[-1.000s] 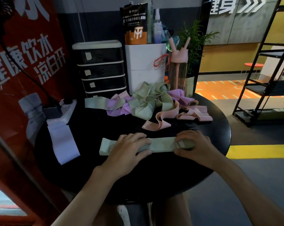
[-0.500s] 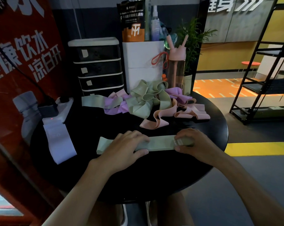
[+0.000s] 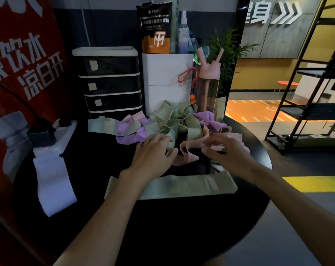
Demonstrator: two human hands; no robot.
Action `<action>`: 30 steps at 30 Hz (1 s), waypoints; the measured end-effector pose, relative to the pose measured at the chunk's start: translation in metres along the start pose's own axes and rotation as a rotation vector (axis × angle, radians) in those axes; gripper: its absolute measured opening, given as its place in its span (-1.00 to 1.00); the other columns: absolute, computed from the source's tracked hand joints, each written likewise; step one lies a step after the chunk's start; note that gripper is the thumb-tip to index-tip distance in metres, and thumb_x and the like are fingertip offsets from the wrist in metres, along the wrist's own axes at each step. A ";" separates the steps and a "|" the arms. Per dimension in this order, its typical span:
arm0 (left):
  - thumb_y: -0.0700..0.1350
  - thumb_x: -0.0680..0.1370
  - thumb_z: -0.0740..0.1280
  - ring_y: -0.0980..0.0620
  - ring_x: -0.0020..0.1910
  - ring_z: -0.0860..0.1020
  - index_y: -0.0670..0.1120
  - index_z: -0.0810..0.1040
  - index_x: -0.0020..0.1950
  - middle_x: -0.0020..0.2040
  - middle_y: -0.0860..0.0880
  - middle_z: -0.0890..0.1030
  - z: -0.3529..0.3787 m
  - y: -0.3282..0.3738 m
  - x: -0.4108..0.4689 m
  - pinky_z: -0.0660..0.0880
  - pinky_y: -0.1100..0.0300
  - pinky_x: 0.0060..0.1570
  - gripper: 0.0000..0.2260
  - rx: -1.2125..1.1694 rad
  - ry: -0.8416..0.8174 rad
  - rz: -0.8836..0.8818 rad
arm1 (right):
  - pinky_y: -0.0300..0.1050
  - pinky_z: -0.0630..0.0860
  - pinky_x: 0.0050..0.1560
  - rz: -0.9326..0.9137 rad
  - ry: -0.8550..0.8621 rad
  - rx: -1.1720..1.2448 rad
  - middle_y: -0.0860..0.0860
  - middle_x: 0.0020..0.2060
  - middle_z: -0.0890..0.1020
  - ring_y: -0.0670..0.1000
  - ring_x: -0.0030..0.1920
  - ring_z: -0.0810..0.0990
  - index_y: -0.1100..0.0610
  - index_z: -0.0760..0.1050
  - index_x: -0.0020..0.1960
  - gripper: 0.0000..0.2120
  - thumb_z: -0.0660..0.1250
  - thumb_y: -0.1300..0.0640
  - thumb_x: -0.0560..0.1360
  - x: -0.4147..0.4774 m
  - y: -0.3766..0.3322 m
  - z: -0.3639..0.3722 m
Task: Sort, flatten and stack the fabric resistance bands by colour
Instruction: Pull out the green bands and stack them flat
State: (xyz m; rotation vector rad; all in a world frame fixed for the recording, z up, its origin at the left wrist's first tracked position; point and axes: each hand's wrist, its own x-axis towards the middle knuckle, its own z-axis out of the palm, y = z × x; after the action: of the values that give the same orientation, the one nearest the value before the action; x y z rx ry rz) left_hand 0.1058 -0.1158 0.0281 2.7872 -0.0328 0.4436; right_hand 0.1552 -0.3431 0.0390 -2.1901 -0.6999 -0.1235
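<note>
A flattened green band [image 3: 184,186] lies across the near middle of the round black table [image 3: 182,237], with nothing on it. Behind it is a tangled pile of green bands [image 3: 179,120], purple bands [image 3: 131,136] and pink bands [image 3: 186,153]. My left hand [image 3: 153,156] reaches into the pile's near edge with its fingers spread over a green loop. My right hand [image 3: 223,152] is at the pink bands with its fingers curled. It is blurred, so its grip is unclear. A flat lavender band [image 3: 53,186] lies at the table's left.
A black drawer unit [image 3: 110,81], a white box [image 3: 167,83] holding a pouch and a spray bottle, and a pink bottle [image 3: 209,85] stand behind the pile. A power strip [image 3: 51,140] sits at the left edge. A red banner stands left and a black shelf rack [image 3: 305,93] right.
Both hands have left the flattened green band and moved forward to the pile. The left hand is now at a green loop and the right at the pink bands.
</note>
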 end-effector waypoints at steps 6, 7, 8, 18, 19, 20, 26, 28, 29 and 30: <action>0.20 0.61 0.13 -0.13 0.46 0.25 0.09 0.20 0.50 0.52 -0.04 0.18 0.035 -0.016 0.004 0.26 -0.12 0.35 -0.52 0.101 -0.107 -0.082 | -0.11 0.57 -0.01 0.006 0.093 -0.122 -0.16 -0.07 0.56 -0.02 -0.02 0.59 0.04 0.58 0.17 -0.70 0.26 -0.08 0.54 0.093 0.000 0.017; 0.21 0.61 0.12 -0.14 0.44 0.27 0.11 0.21 0.49 0.51 -0.04 0.19 0.038 -0.018 0.004 0.26 -0.12 0.35 -0.53 0.104 -0.106 -0.086 | 0.04 0.55 0.09 0.020 0.104 -0.167 -0.11 -0.01 0.59 0.05 0.09 0.56 -0.02 0.58 0.19 -0.58 0.18 -0.20 0.47 0.107 0.004 0.021; 0.22 0.61 0.11 -0.13 0.43 0.28 0.13 0.21 0.48 0.50 -0.03 0.20 0.039 -0.018 0.005 0.26 -0.12 0.35 -0.54 0.095 -0.096 -0.092 | 0.12 0.48 0.20 0.041 0.098 -0.230 -0.04 0.10 0.60 0.10 0.20 0.51 -0.09 0.55 0.24 -0.46 0.09 -0.29 0.40 0.118 0.008 0.025; 0.22 0.62 0.07 -0.12 0.47 0.23 0.15 0.22 0.46 0.53 -0.02 0.14 0.040 -0.018 0.008 0.19 -0.11 0.41 -0.58 0.097 -0.098 -0.125 | 0.26 0.17 0.39 0.246 -0.078 -0.410 0.05 0.40 0.41 0.19 0.43 0.28 -0.07 0.43 0.35 -0.63 0.14 -0.16 0.60 0.155 0.016 0.041; 0.21 0.62 0.07 -0.11 0.46 0.23 0.14 0.22 0.46 0.53 -0.02 0.14 0.039 -0.017 0.008 0.19 -0.11 0.41 -0.58 0.089 -0.099 -0.127 | 0.23 0.17 0.39 0.256 -0.076 -0.416 0.07 0.39 0.41 0.18 0.43 0.29 -0.01 0.44 0.36 -0.61 0.14 -0.14 0.61 0.154 0.015 0.041; 0.21 0.63 0.07 -0.11 0.46 0.24 0.14 0.23 0.45 0.52 -0.01 0.14 0.039 -0.017 0.008 0.19 -0.11 0.40 -0.59 0.077 -0.094 -0.128 | 0.17 0.22 0.36 0.242 -0.071 -0.411 0.07 0.35 0.45 0.18 0.41 0.32 0.05 0.47 0.33 -0.62 0.15 -0.11 0.61 0.152 0.014 0.040; 0.17 0.63 0.12 -0.12 0.41 0.29 0.09 0.31 0.43 0.48 -0.01 0.20 0.032 -0.014 0.007 0.28 -0.08 0.34 -0.61 0.029 -0.006 -0.131 | 0.09 0.33 0.31 0.073 0.081 -0.266 -0.02 0.34 0.45 0.03 0.34 0.40 0.08 0.48 0.34 -0.66 0.25 0.04 0.59 0.134 0.001 0.031; 0.16 0.62 0.13 -0.11 0.38 0.34 0.07 0.37 0.39 0.40 -0.01 0.30 0.024 -0.012 0.009 0.33 -0.07 0.29 -0.62 0.002 0.073 -0.114 | -0.06 0.31 0.34 -0.004 0.126 -0.139 0.00 0.38 0.43 0.00 0.36 0.40 0.13 0.45 0.38 -0.64 0.26 0.14 0.59 0.129 -0.007 0.026; 0.16 0.60 0.12 -0.11 0.34 0.38 0.05 0.42 0.35 0.34 -0.01 0.37 0.019 -0.011 0.010 0.37 -0.07 0.25 -0.63 -0.030 0.118 -0.100 | -0.16 0.31 0.30 -0.034 0.136 -0.080 0.01 0.38 0.43 -0.01 0.35 0.40 0.16 0.45 0.38 -0.65 0.25 0.20 0.60 0.126 -0.014 0.022; 0.17 0.58 0.09 -0.11 0.28 0.42 0.03 0.47 0.30 0.26 0.00 0.44 0.013 -0.009 0.010 0.41 -0.07 0.20 -0.61 -0.071 0.166 -0.084 | -0.19 0.32 0.28 -0.054 0.139 -0.019 0.01 0.37 0.43 -0.03 0.34 0.41 0.18 0.45 0.37 -0.65 0.24 0.25 0.60 0.122 -0.021 0.017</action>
State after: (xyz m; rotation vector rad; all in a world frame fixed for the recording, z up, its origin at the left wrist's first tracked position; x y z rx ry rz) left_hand 0.1194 -0.1110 0.0165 2.6614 0.1037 0.6373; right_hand 0.2442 -0.2658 0.0798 -2.1576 -0.6820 -0.3091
